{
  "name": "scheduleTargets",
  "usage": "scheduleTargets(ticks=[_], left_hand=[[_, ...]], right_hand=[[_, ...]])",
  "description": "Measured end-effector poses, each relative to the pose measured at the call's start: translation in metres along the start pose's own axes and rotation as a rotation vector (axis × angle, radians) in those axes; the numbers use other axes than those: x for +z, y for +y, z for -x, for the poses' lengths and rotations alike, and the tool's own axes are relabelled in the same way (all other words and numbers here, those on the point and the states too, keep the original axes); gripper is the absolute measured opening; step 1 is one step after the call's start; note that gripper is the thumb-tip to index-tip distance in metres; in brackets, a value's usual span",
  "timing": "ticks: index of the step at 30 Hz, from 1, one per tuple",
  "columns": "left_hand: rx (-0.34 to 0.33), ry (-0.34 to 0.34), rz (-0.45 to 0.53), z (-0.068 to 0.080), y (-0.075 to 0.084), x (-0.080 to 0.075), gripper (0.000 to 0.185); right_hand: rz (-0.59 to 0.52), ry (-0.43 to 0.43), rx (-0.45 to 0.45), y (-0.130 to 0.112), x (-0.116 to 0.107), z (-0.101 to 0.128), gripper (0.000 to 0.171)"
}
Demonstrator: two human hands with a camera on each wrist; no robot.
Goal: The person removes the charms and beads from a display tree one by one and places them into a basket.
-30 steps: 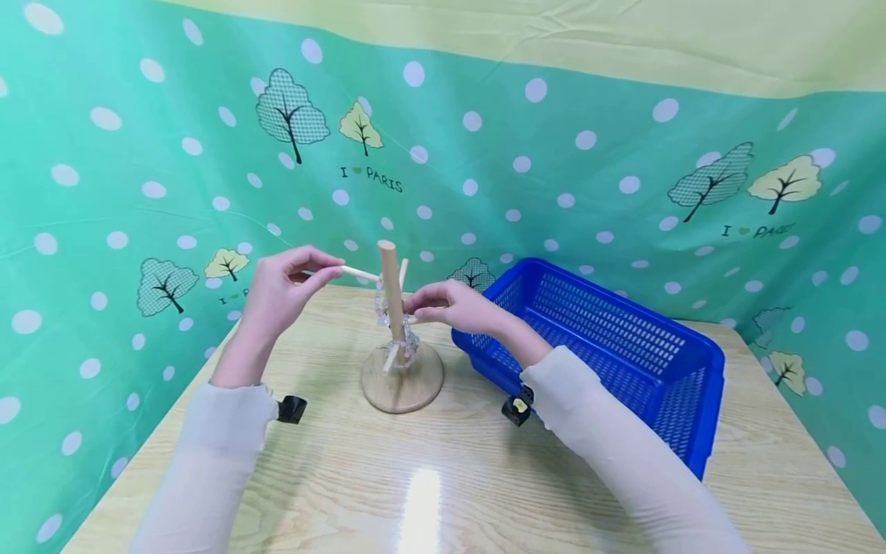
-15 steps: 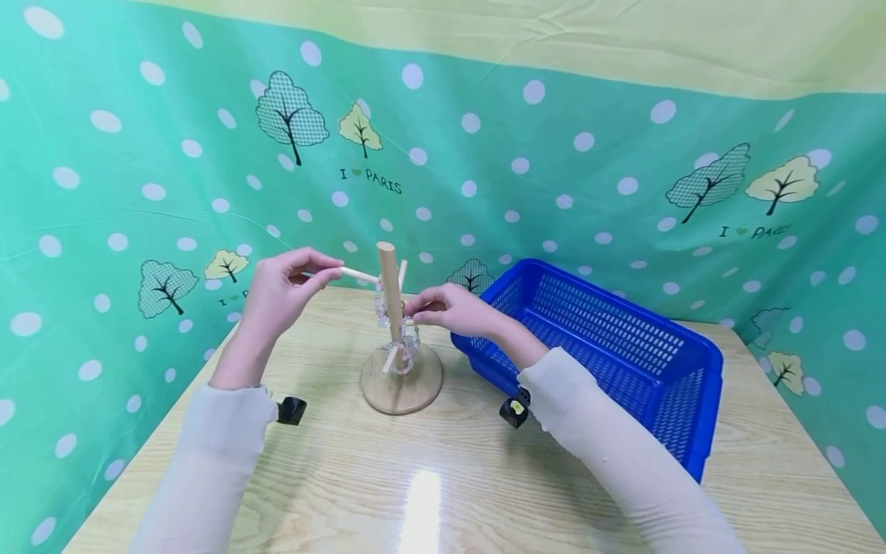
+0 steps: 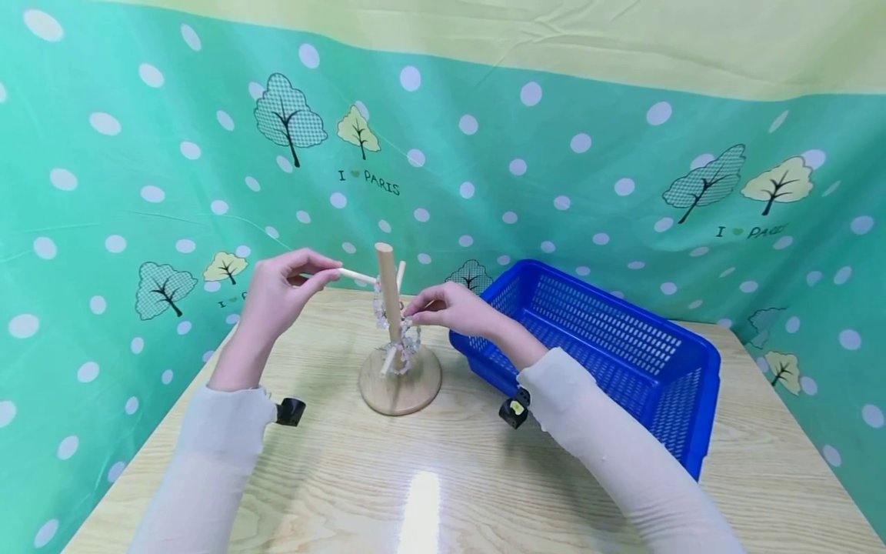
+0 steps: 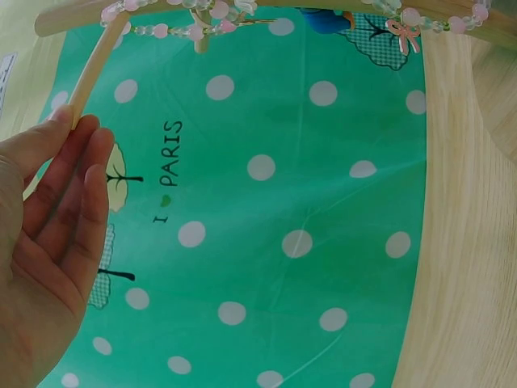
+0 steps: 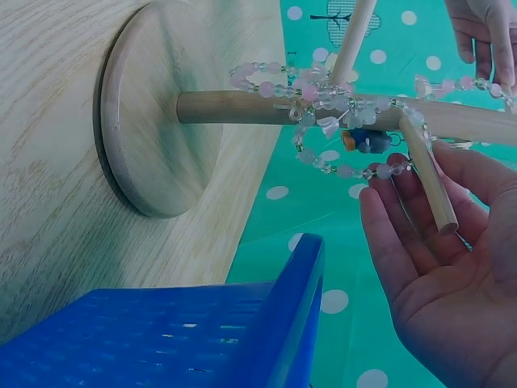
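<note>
A wooden stand (image 3: pixel 389 296) with a round base (image 3: pixel 400 394) carries several short pegs and beaded bracelets. My left hand (image 3: pixel 284 288) pinches the tip of its left peg (image 4: pixel 95 66), where a pink-and-clear bracelet (image 3: pixel 379 302) hangs by the post. At the right peg (image 5: pixel 433 190), my right hand (image 3: pixel 453 308) pinches another beaded bracelet (image 5: pixel 347 171) close to the post; its thumb is partly hidden behind the peg. A small blue charm (image 5: pixel 371 141) dangles there. Lower down, more beads loop around the front peg (image 3: pixel 389 360).
A blue plastic basket (image 3: pixel 626 310) stands right of the stand, beneath my right forearm. All of this rests on a wood-grain table (image 3: pixel 332 462), with a green dotted cloth (image 3: pixel 484 192) behind. A black wrist camera (image 3: pixel 291 412) sits at each sleeve.
My right fingers have shifted slightly down and toward the post, and the bracelet beneath them hangs in a clearer loop. The left hand keeps its pinch on the peg.
</note>
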State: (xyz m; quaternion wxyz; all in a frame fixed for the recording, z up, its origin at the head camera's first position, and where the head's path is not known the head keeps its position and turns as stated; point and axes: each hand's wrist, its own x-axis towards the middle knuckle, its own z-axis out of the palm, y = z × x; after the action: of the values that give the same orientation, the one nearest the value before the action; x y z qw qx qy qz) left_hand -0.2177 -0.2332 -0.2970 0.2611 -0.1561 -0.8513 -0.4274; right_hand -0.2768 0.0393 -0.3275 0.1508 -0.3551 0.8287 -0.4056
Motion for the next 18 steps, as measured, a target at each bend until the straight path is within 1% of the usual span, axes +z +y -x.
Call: scheduleTargets(ticks=[8,18], left_hand=[[-0.003,-0.003,-0.004,0.0003,0.0029,-0.0003,0.012],[-0.01,0.005,0.003,0.0004,0.0026,-0.0006,0.011]], right_hand=[[0.007,0.025,0.015,0.0003,-0.0039,0.004,0.016],[0.006,0.047,0.021,0.0002,-0.0087,0.0088,0.013]])
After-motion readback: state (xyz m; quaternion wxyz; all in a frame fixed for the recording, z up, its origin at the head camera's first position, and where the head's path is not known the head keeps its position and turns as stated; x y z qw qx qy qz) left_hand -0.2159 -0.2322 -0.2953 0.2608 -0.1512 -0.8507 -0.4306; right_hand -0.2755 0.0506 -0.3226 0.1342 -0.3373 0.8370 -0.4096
